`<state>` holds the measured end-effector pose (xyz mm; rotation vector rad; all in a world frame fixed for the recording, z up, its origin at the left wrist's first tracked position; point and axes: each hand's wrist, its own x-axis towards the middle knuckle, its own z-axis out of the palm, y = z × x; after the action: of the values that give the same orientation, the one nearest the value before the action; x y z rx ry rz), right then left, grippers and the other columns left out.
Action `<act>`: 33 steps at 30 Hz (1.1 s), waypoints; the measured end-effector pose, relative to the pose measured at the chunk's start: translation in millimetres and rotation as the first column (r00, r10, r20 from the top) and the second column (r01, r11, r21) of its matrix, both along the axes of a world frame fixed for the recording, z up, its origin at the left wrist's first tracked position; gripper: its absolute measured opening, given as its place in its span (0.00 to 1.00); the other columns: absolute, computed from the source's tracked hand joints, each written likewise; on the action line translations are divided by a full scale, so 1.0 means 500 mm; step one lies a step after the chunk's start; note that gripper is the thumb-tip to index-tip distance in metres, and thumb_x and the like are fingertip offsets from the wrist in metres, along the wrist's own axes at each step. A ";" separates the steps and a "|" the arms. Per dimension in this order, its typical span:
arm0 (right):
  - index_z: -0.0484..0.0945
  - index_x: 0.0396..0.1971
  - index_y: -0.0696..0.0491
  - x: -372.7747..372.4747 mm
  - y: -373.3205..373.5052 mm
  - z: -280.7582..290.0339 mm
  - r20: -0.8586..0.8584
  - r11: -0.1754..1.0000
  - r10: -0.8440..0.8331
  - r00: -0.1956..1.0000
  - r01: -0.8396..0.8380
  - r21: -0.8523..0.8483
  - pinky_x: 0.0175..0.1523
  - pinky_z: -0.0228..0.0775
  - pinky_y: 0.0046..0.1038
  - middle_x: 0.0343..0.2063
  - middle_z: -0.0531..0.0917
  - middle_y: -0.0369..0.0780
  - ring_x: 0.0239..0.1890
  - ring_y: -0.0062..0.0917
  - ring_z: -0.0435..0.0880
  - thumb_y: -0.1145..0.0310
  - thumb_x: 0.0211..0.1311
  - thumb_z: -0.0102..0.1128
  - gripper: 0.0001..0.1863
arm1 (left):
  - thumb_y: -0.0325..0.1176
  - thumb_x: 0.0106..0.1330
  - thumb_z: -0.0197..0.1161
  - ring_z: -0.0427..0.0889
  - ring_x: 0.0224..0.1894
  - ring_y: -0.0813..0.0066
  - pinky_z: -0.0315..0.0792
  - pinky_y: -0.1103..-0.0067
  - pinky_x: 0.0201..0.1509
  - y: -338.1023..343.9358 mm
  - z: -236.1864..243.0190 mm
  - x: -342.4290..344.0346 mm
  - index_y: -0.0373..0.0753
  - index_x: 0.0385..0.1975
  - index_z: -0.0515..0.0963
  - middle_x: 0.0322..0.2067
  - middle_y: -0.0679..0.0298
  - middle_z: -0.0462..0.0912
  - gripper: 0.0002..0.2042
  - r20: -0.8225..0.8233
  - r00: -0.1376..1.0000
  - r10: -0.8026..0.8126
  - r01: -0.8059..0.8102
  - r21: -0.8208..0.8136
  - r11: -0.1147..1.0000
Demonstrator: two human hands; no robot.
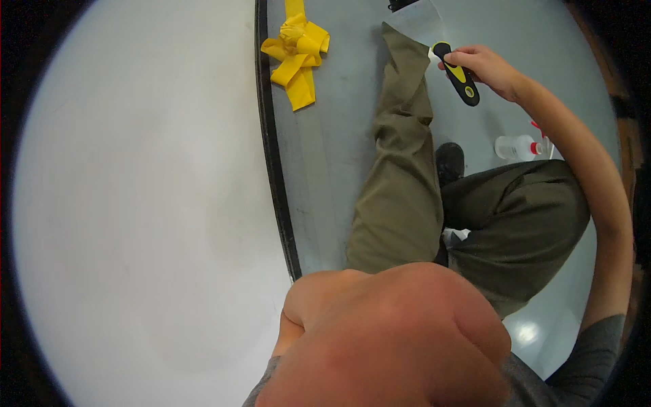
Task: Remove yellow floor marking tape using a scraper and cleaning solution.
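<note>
My right hand [478,66] is closed round the black-and-yellow handle of a scraper [463,81], held over the floor by the lower end of my outstretched trouser leg. The handle's holed end points toward me. I cannot clearly make out the blade. My left arm is folded up very near the camera, and blurred bare skin that looks like my left hand [407,332] fills the lower middle. Its fingers are hidden, so whether it holds anything does not show.
Crumpled yellow ribbon-like strips [296,57] lie beside a black edging [274,156] that borders a large white surface [149,190] on the left. A clear bottle with a red top [517,147] lies beyond my bent right knee. My legs rest on the grey floor [325,169].
</note>
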<state>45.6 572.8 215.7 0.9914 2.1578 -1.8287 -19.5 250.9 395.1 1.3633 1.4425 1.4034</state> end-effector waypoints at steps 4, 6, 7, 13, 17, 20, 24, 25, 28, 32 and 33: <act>0.80 0.38 0.53 0.019 -0.010 -0.003 -0.039 0.997 -0.072 0.997 0.073 0.026 0.43 0.63 0.18 0.33 0.79 0.33 0.36 0.16 0.75 0.53 0.57 0.54 0.19 | 0.29 0.52 0.58 0.78 0.22 0.72 0.72 0.72 0.26 0.014 0.001 -0.015 0.41 0.23 0.77 0.23 0.64 0.78 0.02 -0.025 0.990 0.142 -0.140 0.040 0.989; 0.79 0.38 0.53 0.032 -0.012 -0.009 -0.053 0.996 -0.088 0.995 0.090 0.023 0.44 0.63 0.18 0.33 0.79 0.33 0.36 0.16 0.75 0.53 0.57 0.54 0.20 | 0.29 0.52 0.58 0.78 0.22 0.72 0.72 0.72 0.26 0.019 0.000 -0.009 0.41 0.24 0.77 0.23 0.64 0.78 0.02 -0.025 0.979 0.203 -0.201 0.054 0.978; 0.79 0.39 0.53 0.030 -0.013 -0.011 -0.078 0.996 -0.089 0.993 0.091 0.017 0.45 0.63 0.18 0.33 0.79 0.33 0.36 0.16 0.75 0.52 0.57 0.54 0.20 | 0.29 0.52 0.58 0.78 0.22 0.73 0.72 0.72 0.26 0.019 0.002 -0.003 0.41 0.24 0.77 0.23 0.64 0.78 0.02 -0.030 0.970 0.241 -0.239 0.057 0.969; 0.77 0.44 0.58 -0.032 -0.088 0.051 -0.205 0.988 0.037 0.978 -0.066 -0.140 0.52 0.61 0.18 0.40 0.80 0.34 0.44 0.16 0.74 0.54 0.61 0.53 0.22 | 0.37 0.65 0.53 0.74 0.27 0.76 0.69 0.81 0.29 0.184 -0.314 -0.077 0.33 0.44 0.68 0.31 0.61 0.74 0.14 0.301 0.794 0.529 -0.480 -0.225 0.848; 0.78 0.42 0.55 -0.069 -0.118 0.064 -0.220 0.983 0.162 0.962 -0.176 -0.047 0.49 0.62 0.19 0.36 0.80 0.33 0.42 0.16 0.74 0.53 0.61 0.53 0.21 | 0.45 0.67 0.51 0.77 0.31 0.73 0.73 0.77 0.35 0.215 -0.381 -0.066 0.33 0.44 0.67 0.36 0.59 0.76 0.19 0.403 0.784 0.472 -0.349 -0.344 0.872; 0.72 0.48 0.62 -0.081 -0.120 0.103 -0.029 0.956 0.245 0.969 -0.246 -0.160 0.46 0.71 0.27 0.38 0.80 0.46 0.40 0.29 0.80 0.55 0.61 0.51 0.25 | 0.48 0.68 0.48 0.79 0.33 0.71 0.75 0.76 0.35 0.237 -0.380 -0.062 0.33 0.45 0.67 0.37 0.60 0.77 0.21 0.674 0.628 0.389 -0.288 -0.263 0.921; 0.78 0.42 0.53 -0.085 -0.124 0.027 -0.126 0.987 0.160 0.979 -0.163 -0.010 0.46 0.63 0.20 0.33 0.80 0.33 0.41 0.15 0.74 0.51 0.61 0.52 0.21 | 0.46 0.69 0.47 0.78 0.31 0.75 0.75 0.78 0.32 0.250 -0.405 -0.075 0.34 0.44 0.68 0.34 0.62 0.77 0.18 0.654 0.634 0.413 -0.326 -0.258 0.910; 0.77 0.43 0.53 -0.077 -0.123 0.024 -0.096 0.985 0.159 0.983 -0.164 -0.045 0.47 0.63 0.21 0.34 0.80 0.34 0.41 0.16 0.74 0.51 0.62 0.51 0.21 | 0.45 0.69 0.48 0.77 0.29 0.76 0.74 0.79 0.31 0.244 -0.418 -0.079 0.35 0.43 0.68 0.33 0.63 0.77 0.17 0.619 0.641 0.453 -0.340 -0.301 0.891; 0.75 0.45 0.53 -0.047 -0.103 0.001 -0.033 0.986 0.159 0.987 -0.160 -0.041 0.48 0.65 0.23 0.37 0.79 0.35 0.41 0.19 0.75 0.50 0.62 0.49 0.22 | 0.45 0.68 0.49 0.74 0.26 0.79 0.72 0.81 0.27 0.206 -0.482 -0.100 0.38 0.40 0.68 0.31 0.65 0.76 0.15 0.524 0.635 0.567 -0.401 -0.404 0.822; 0.72 0.48 0.54 0.010 -0.063 0.007 0.089 0.980 0.192 0.977 -0.195 0.029 0.49 0.67 0.24 0.41 0.77 0.36 0.40 0.22 0.76 0.51 0.62 0.49 0.23 | 0.47 0.66 0.51 0.72 0.23 0.82 0.68 0.83 0.22 0.091 -0.636 -0.170 0.40 0.35 0.69 0.28 0.67 0.73 0.15 0.265 0.583 0.768 -0.488 -0.642 0.592; 0.72 0.48 0.54 0.013 -0.055 0.009 0.080 0.983 0.176 0.981 -0.179 0.034 0.49 0.67 0.24 0.41 0.77 0.36 0.40 0.22 0.76 0.51 0.62 0.49 0.23 | 0.48 0.66 0.51 0.72 0.22 0.82 0.67 0.83 0.21 0.047 -0.681 -0.195 0.40 0.34 0.69 0.26 0.67 0.72 0.15 0.185 0.579 0.794 -0.487 -0.703 0.519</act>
<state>52.3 545.3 220.3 0.8320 2.1689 -1.6452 -117.0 274.6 54.4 -0.0442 1.8964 1.3962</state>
